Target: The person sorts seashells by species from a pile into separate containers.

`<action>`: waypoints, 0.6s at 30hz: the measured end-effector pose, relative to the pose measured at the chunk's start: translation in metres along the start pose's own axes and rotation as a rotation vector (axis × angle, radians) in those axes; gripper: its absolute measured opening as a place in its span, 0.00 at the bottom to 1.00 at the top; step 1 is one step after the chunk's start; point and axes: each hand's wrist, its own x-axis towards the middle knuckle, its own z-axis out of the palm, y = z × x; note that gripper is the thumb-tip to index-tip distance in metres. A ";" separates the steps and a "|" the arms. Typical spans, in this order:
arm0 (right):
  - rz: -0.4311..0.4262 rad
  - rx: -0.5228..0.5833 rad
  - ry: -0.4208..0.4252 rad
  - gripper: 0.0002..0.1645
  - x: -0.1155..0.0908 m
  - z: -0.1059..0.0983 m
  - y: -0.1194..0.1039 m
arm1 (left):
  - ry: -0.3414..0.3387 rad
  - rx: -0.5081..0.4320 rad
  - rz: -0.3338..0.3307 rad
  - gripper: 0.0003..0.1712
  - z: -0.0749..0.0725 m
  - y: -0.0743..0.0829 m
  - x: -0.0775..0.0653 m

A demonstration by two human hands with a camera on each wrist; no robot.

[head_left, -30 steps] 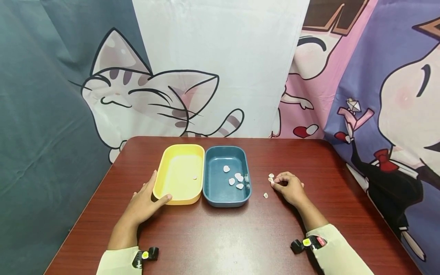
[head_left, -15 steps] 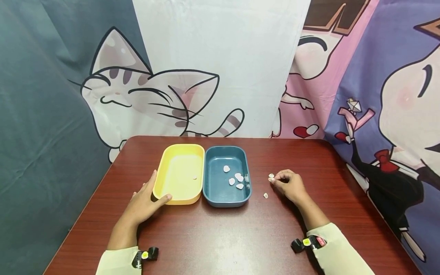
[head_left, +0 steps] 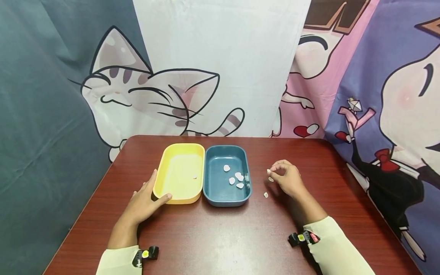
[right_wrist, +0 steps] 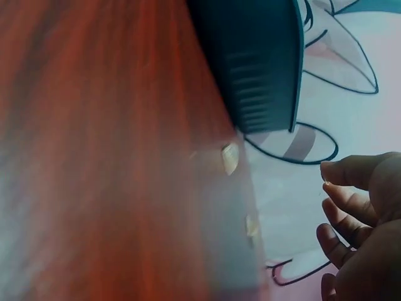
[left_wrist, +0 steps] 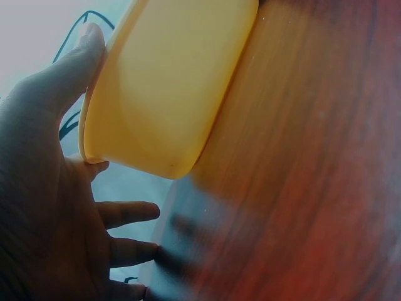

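My right hand (head_left: 288, 178) is raised a little over the table at the right, pinching a small off-white, shell-like piece (head_left: 268, 171) between thumb and fingertips. Just below it on the table lies a second pale piece (head_left: 271, 180), and a third piece (head_left: 266, 194) rests nearer the front. My left hand (head_left: 144, 201) rests against the near left corner of a yellow tray (head_left: 178, 200), its thumb across the front rim and its fingers stretched along the side. In the left wrist view the fingers (left_wrist: 128, 214) are spread and extended beside the yellow wall.
A dark blue tray (head_left: 227, 203) stands directly against the yellow one and holds several white pieces (head_left: 232, 181). One tiny piece (head_left: 194, 177) lies in the yellow tray. A printed cloth (head_left: 220, 49) hangs behind the brown table (head_left: 213, 240).
My right hand has moved slightly away from me and up from the table, with one pale piece in its fingertips; another stays behind. The left hand and trays have not moved.
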 end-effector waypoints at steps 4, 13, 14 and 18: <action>-0.021 0.013 -0.016 0.06 0.004 0.001 -0.017 | -0.002 0.001 -0.005 0.68 0.000 0.001 0.000; -0.068 0.065 -0.043 0.06 0.008 0.011 -0.054 | 0.003 0.003 -0.001 0.68 0.000 0.001 -0.001; -0.071 0.074 -0.049 0.06 0.008 0.013 -0.058 | 0.004 0.005 0.000 0.68 0.000 0.001 -0.001; -0.063 0.080 -0.062 0.05 0.009 0.022 -0.073 | 0.006 0.007 0.003 0.68 0.000 0.001 -0.001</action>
